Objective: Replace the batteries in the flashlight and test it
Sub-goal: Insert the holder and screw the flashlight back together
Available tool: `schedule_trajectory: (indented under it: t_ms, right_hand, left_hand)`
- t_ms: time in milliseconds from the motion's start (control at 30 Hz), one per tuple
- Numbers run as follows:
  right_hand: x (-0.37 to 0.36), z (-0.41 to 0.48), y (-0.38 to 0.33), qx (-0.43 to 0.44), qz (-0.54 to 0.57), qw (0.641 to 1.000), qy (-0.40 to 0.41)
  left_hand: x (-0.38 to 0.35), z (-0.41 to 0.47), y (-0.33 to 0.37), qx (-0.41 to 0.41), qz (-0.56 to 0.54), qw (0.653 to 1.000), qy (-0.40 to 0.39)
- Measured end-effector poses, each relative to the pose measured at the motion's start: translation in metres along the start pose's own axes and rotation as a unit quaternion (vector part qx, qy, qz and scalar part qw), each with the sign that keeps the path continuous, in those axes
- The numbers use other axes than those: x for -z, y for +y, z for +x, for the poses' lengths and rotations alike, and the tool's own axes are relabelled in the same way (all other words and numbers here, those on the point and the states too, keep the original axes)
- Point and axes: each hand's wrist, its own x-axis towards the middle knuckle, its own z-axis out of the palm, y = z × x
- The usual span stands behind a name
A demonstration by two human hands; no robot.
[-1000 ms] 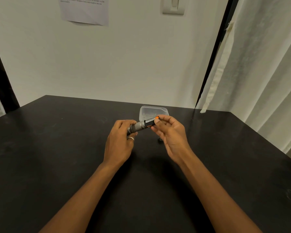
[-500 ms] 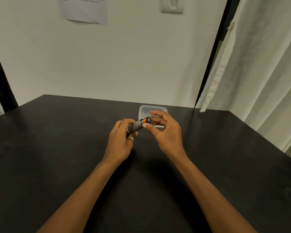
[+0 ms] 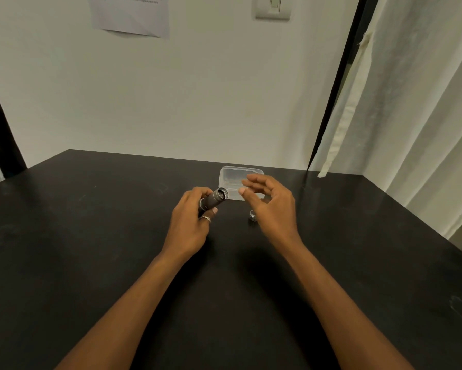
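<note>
My left hand [image 3: 191, 225] grips the dark grey flashlight body [image 3: 216, 198], whose open threaded end points up and to the right. No battery shows outside the tube. My right hand [image 3: 271, 204] hovers just right of that open end, fingers spread and holding nothing. The flashlight's small metal cap [image 3: 252, 216] lies on the black table [image 3: 91, 236], partly hidden behind my right hand.
A small clear plastic container [image 3: 231, 177] stands on the table just beyond my hands. The white wall rises behind the table with a paper sheet [image 3: 129, 14] and a light switch [image 3: 272, 8]. A pale curtain [image 3: 411, 116] hangs at the right.
The orange-tipped battery that stuck out of the tube has gone fully inside. My right hand has let go of it and drawn back to the right, fingers apart.
</note>
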Motion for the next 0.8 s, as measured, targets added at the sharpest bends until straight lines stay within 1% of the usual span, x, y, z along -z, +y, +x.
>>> schedule_trajectory:
  t_ms: [100, 167, 233, 300, 400, 467, 567, 633, 733, 800]
  right_hand:
    - [0.012, 0.006, 0.013, 0.0, -0.122, 0.992, 0.031]
    - [0.018, 0.007, 0.023, -0.001, -0.203, 0.979, 0.02]
    - [0.02, 0.006, 0.029, -0.009, -0.261, 0.965, -0.009]
    - [0.021, 0.003, 0.029, -0.023, -0.307, 0.95, -0.056]
    - [0.018, -0.002, 0.03, -0.041, -0.394, 0.909, -0.128]
    - [0.016, -0.004, 0.032, -0.046, -0.424, 0.893, -0.145]
    - [0.014, -0.004, 0.036, -0.035, -0.418, 0.896, -0.143]
    - [0.013, -0.003, 0.035, -0.011, -0.386, 0.915, -0.115]
    - [0.012, -0.001, 0.03, 0.015, -0.27, 0.962, -0.044]
    - [0.013, 0.002, 0.024, -0.024, -0.151, 0.988, -0.005]
  left_hand:
    - [-0.001, 0.0, 0.0, 0.004, 0.011, 1.0, -0.003]
    - [-0.001, 0.0, 0.0, 0.005, 0.015, 1.0, -0.003]
    - [-0.001, 0.0, -0.001, 0.004, 0.02, 1.0, -0.002]
    - [-0.001, 0.0, -0.003, 0.003, 0.022, 1.0, 0.002]
    - [-0.002, 0.0, -0.004, 0.005, 0.021, 1.0, 0.002]
    - [-0.002, 0.001, -0.004, 0.003, 0.025, 1.0, 0.001]
    - [-0.003, 0.001, -0.005, 0.002, 0.027, 1.0, -0.002]
    - [-0.003, 0.001, -0.004, 0.004, 0.027, 1.0, -0.003]
    - [-0.003, 0.001, -0.004, 0.005, 0.027, 1.0, -0.003]
    - [-0.002, 0.001, -0.004, 0.007, 0.029, 1.0, -0.006]
